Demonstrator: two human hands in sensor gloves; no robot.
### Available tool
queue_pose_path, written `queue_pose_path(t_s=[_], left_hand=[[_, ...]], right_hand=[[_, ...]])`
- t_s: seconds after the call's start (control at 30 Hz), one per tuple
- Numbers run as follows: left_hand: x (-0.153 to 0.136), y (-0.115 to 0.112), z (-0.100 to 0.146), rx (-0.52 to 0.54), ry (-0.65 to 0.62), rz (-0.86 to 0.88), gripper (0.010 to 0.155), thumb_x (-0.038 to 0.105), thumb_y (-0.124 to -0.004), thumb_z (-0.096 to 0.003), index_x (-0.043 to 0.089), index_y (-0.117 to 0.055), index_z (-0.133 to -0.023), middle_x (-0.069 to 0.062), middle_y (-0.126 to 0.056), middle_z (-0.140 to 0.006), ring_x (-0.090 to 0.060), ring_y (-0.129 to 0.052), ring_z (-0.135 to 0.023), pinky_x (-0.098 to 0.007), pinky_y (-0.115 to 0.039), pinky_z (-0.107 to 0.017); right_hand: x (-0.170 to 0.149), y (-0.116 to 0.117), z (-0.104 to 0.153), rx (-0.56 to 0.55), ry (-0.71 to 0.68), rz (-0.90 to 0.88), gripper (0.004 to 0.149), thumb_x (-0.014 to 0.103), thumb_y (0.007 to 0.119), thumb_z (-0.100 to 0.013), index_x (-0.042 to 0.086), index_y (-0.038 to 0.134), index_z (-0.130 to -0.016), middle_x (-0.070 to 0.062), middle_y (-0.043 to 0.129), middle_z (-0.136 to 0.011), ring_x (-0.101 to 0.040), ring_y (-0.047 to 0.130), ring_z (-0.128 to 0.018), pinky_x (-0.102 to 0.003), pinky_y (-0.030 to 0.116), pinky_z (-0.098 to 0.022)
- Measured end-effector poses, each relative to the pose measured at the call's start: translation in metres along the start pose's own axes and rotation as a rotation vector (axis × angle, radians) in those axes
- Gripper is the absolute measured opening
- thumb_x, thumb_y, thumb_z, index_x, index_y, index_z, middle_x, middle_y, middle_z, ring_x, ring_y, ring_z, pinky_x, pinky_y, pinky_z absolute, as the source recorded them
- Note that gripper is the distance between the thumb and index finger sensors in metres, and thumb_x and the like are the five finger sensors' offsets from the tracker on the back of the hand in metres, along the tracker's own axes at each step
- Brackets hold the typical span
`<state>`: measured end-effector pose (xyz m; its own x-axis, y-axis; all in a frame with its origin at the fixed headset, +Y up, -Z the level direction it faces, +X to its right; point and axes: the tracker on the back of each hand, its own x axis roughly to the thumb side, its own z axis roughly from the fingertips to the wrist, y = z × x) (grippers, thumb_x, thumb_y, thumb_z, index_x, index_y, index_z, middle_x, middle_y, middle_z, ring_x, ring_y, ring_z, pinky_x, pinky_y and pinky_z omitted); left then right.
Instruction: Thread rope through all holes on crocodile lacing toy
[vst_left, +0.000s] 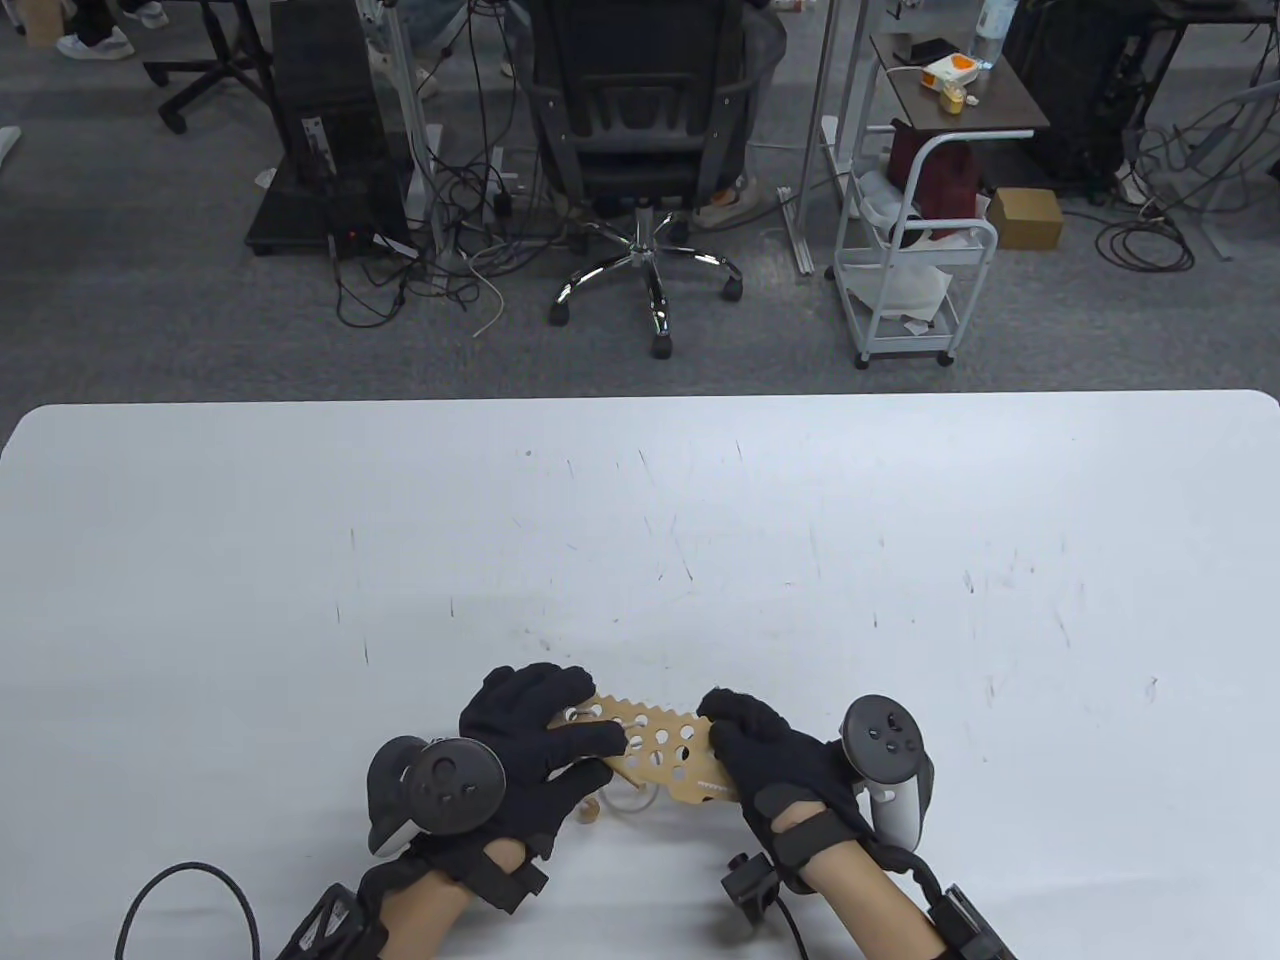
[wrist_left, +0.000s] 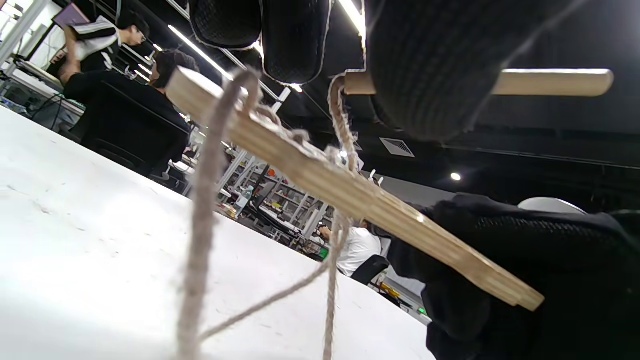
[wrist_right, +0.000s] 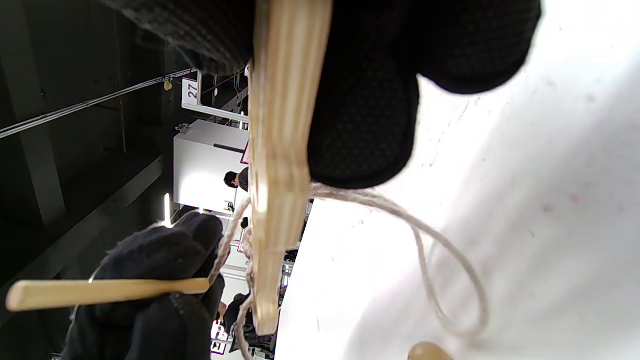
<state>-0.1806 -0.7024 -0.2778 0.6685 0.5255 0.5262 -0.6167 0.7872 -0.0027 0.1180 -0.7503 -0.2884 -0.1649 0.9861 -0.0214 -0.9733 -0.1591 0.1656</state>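
Just above the white table (vst_left: 640, 520), near its front edge, held between both hands: crocodile lacing toy (vst_left: 665, 748), a thin stiff plywood board, light, best taken by its ends and edges so the holes stay free. Right hand (vst_left: 775, 765) clamped on one end, thumb and fingers (wrist_right: 362, 125) pinching both faces. Left hand (vst_left: 540, 745) at the other end, fingers curled round the wooden needle (wrist_left: 550, 82). Rope (wrist_left: 202, 215) soft, limp, already through some holes, hanging slack in loops beneath the board; easily snagged, likely.
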Motion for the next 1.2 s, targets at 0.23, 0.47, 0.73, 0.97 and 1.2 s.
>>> queue_pose_path(t_s=[0.23,0.47,0.73,0.97,1.2], left_hand=[[-0.011,0.007,0.0,0.036,0.044,0.005,0.044,0.042,-0.091,-0.0398,0.042,-0.09,-0.084,-0.001,-0.081,-0.1,-0.036,-0.064,-0.102,-0.062,-0.038,-0.077],[-0.02,0.014,0.0,0.071,0.084,0.028,0.045,0.039,-0.088,-0.0401,0.037,-0.089,-0.085,0.001,-0.092,-0.087,-0.033,-0.076,-0.094,-0.063,-0.042,-0.077],[-0.027,0.026,0.002,0.123,0.127,0.046,0.047,0.034,-0.085,-0.0403,0.032,-0.086,-0.087,0.001,-0.092,-0.084,-0.033,-0.078,-0.092,-0.063,-0.043,-0.076],[-0.035,0.036,0.004,0.166,0.158,0.061,0.048,0.03,-0.084,-0.0406,0.032,-0.085,-0.089,0.001,-0.091,-0.084,-0.033,-0.078,-0.092,-0.063,-0.044,-0.076],[-0.042,0.044,0.006,0.205,0.186,0.068,0.05,0.029,-0.083,-0.0411,0.031,-0.085,-0.091,0.0,-0.092,-0.084,-0.033,-0.08,-0.09,-0.06,-0.051,-0.075]], right_hand=[[-0.001,-0.004,-0.002,-0.025,-0.008,0.027,0.051,0.031,0.074,-0.049,0.007,0.065,-0.093,-0.012,0.094,-0.071,-0.027,0.103,-0.044,-0.047,0.077,-0.042],[-0.003,-0.009,-0.004,-0.043,0.001,0.026,0.051,0.031,0.074,-0.049,0.007,0.065,-0.093,-0.012,0.094,-0.071,-0.027,0.103,-0.044,-0.047,0.077,-0.042],[-0.005,-0.015,-0.007,-0.071,0.005,0.051,0.051,0.031,0.074,-0.049,0.007,0.065,-0.093,-0.013,0.093,-0.072,-0.027,0.103,-0.045,-0.047,0.077,-0.043],[-0.006,-0.023,-0.01,-0.098,0.009,0.053,0.051,0.031,0.074,-0.049,0.007,0.065,-0.093,-0.012,0.094,-0.072,-0.027,0.103,-0.045,-0.047,0.077,-0.043],[-0.01,-0.033,-0.014,-0.139,0.021,0.057,0.051,0.031,0.075,-0.049,0.008,0.065,-0.093,-0.012,0.094,-0.072,-0.028,0.103,-0.045,-0.047,0.076,-0.043]])
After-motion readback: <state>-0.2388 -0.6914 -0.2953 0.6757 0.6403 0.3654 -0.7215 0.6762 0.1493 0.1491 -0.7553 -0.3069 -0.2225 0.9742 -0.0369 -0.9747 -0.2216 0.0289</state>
